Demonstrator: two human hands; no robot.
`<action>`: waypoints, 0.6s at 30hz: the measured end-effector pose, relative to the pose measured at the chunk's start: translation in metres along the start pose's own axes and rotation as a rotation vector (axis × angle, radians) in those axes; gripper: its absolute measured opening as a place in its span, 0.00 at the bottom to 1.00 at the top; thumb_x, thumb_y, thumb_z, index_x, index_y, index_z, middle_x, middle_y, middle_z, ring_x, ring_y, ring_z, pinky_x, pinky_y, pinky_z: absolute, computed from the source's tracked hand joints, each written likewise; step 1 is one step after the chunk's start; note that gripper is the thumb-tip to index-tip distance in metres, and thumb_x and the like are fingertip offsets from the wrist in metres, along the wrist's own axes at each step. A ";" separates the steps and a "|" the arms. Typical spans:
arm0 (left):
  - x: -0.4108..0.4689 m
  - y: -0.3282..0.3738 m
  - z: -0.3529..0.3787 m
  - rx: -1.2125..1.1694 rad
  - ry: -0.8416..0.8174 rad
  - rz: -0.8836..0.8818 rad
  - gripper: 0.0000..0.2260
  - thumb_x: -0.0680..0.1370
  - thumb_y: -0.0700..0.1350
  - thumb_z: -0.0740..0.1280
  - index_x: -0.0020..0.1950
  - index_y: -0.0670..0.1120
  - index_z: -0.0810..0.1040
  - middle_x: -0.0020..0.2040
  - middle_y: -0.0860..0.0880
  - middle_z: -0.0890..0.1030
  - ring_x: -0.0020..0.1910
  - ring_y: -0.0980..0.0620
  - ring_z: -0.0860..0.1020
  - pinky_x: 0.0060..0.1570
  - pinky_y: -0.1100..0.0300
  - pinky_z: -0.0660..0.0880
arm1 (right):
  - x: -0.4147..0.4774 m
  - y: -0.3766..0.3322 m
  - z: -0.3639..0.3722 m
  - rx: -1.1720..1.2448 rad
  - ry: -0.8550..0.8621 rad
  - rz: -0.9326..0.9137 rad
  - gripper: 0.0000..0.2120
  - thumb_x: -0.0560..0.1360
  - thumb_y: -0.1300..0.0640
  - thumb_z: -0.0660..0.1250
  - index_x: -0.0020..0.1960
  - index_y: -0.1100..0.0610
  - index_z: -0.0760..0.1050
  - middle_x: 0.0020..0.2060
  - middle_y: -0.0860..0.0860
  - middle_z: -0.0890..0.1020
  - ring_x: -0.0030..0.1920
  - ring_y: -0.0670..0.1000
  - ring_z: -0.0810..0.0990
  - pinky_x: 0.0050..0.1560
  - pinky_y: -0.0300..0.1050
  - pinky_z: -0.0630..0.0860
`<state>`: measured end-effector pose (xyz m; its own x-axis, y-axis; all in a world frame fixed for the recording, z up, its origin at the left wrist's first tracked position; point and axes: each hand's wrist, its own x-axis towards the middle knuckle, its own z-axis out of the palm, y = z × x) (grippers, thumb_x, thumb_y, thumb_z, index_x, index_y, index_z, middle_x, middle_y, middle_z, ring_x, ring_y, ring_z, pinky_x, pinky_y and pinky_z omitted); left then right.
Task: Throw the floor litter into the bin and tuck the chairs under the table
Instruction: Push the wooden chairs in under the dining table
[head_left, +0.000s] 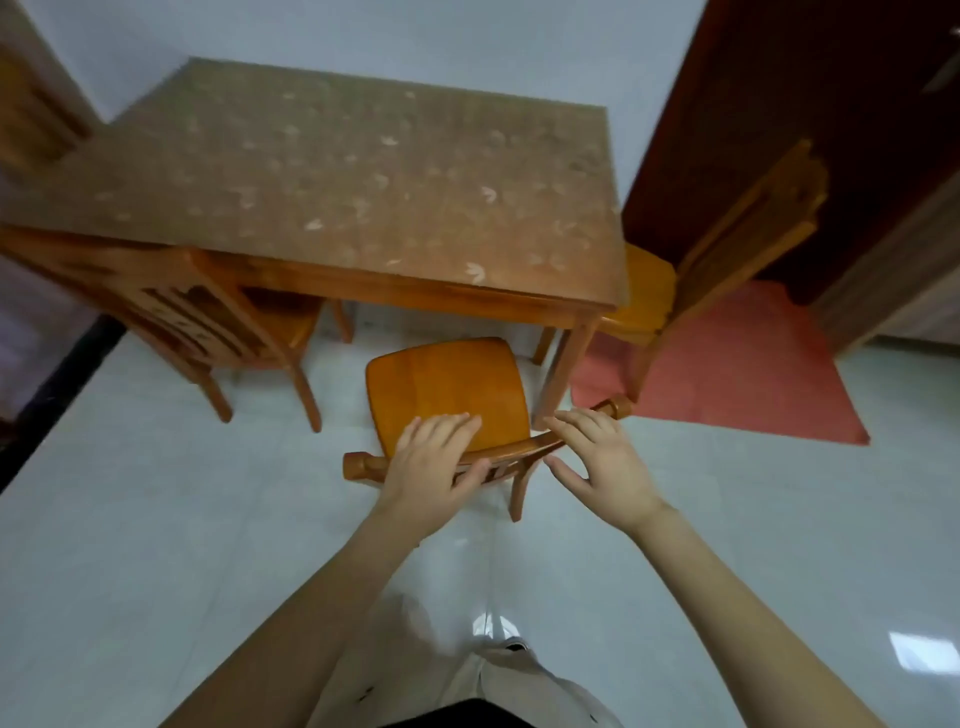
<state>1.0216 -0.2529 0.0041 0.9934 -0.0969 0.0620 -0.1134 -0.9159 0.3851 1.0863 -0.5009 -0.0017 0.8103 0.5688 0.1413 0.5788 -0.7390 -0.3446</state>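
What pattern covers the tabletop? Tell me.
Pale leaf-like marks scattered over the brown tabletop; head view.

The left hand is laid across the top rail of the chair, with the fingers held straight over the seat and the thumb on the near side. The right hand is spread over the right part of the rail. The front edge of the seat is located just short of the counter. A second chair is set partly under the counter's left end. A third chair is positioned at the right end, on a red mat.
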 end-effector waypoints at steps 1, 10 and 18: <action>-0.004 0.002 0.004 0.012 -0.011 -0.038 0.30 0.78 0.65 0.45 0.73 0.52 0.67 0.71 0.51 0.70 0.71 0.49 0.65 0.72 0.46 0.57 | 0.006 0.006 0.000 -0.007 -0.063 -0.020 0.24 0.78 0.38 0.57 0.70 0.49 0.70 0.65 0.46 0.74 0.68 0.51 0.68 0.69 0.54 0.63; -0.007 0.006 0.034 0.115 -0.214 -0.174 0.26 0.78 0.66 0.51 0.75 0.58 0.59 0.68 0.52 0.70 0.69 0.48 0.65 0.72 0.42 0.53 | 0.045 0.041 0.010 -0.014 -0.433 -0.030 0.25 0.76 0.32 0.56 0.66 0.43 0.72 0.57 0.43 0.78 0.62 0.48 0.72 0.71 0.58 0.56; 0.003 -0.007 0.053 -0.163 -0.051 -0.341 0.19 0.77 0.64 0.58 0.62 0.56 0.74 0.58 0.55 0.75 0.61 0.53 0.69 0.67 0.53 0.56 | 0.047 0.050 0.029 0.006 -0.378 0.016 0.20 0.77 0.32 0.51 0.57 0.39 0.75 0.49 0.43 0.79 0.54 0.48 0.72 0.61 0.51 0.59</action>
<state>1.0261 -0.2671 -0.0473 0.9738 0.1800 -0.1392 0.2265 -0.8253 0.5173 1.1505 -0.5003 -0.0392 0.7272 0.6514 -0.2164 0.5652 -0.7472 -0.3497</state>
